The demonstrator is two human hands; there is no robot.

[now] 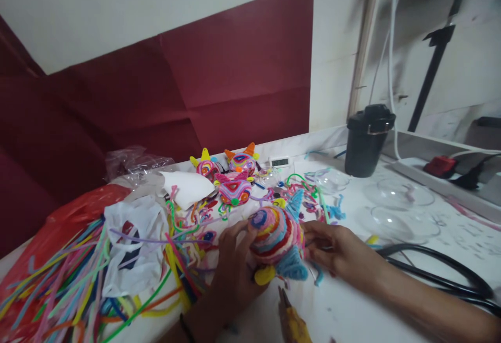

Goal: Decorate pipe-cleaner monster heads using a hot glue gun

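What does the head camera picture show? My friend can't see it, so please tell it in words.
Two hands, the left hand and the right hand, hold a striped fuzzy ball over a white table. Three more fuzzy balls sit behind it, with loose colourful pipe cleaners to the left and a black bin to the right.

Yellow tool (294,326) cut off by bottom edge; digital display (279,162) unreadable.

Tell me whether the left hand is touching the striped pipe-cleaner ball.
Touching. The head view shows the left hand with fingers pressed against the striped pipe-cleaner ball on its left side.
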